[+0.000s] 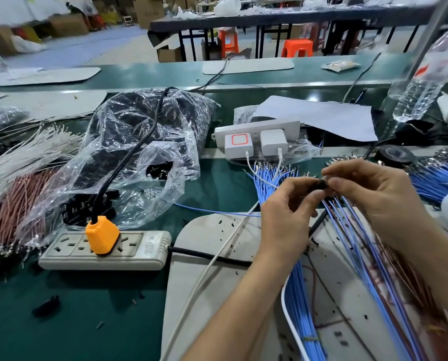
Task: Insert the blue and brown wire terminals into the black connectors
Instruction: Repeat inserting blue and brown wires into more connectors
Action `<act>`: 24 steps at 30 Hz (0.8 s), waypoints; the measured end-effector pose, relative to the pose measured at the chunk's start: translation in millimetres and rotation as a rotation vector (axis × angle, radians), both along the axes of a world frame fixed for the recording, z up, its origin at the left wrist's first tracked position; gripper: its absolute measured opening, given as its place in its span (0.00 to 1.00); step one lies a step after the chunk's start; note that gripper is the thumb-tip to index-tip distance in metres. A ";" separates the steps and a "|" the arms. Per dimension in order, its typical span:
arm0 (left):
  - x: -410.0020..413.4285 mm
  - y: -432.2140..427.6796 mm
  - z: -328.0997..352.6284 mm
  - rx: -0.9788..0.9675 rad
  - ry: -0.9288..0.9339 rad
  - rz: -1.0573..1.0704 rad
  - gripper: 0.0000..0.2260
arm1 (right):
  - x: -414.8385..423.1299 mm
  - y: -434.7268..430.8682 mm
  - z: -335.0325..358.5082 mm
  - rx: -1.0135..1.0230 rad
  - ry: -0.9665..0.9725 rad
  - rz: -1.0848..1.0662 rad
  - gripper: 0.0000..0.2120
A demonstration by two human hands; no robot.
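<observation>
Black connector (323, 184) half-hidden between fingers (305, 187)

Left hand (286, 209): fingertips pinch black connector (322, 184)
Right hand (371, 190): fingertips pinch the same connector from the opposite side
Blue wires (353, 230): fan downward just below the fingers

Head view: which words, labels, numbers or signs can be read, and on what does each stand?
No text reads with certainty.
Power strip: raised mark beside the sockets, too blurred to read.
Charger: an orange square outline, no letters.
Bottle: red label, blurred.
Packet: print too small.
</observation>
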State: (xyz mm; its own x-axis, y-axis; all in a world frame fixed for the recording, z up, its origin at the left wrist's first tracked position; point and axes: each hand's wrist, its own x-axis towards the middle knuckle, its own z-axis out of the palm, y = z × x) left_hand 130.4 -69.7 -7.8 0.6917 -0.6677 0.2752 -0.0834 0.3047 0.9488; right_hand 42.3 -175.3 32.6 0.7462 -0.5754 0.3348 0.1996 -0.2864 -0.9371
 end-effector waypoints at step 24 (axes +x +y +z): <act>-3.1 4.8 4.0 0.084 0.007 -0.082 0.05 | -12.3 -25.1 -4.0 0.115 0.174 0.206 0.05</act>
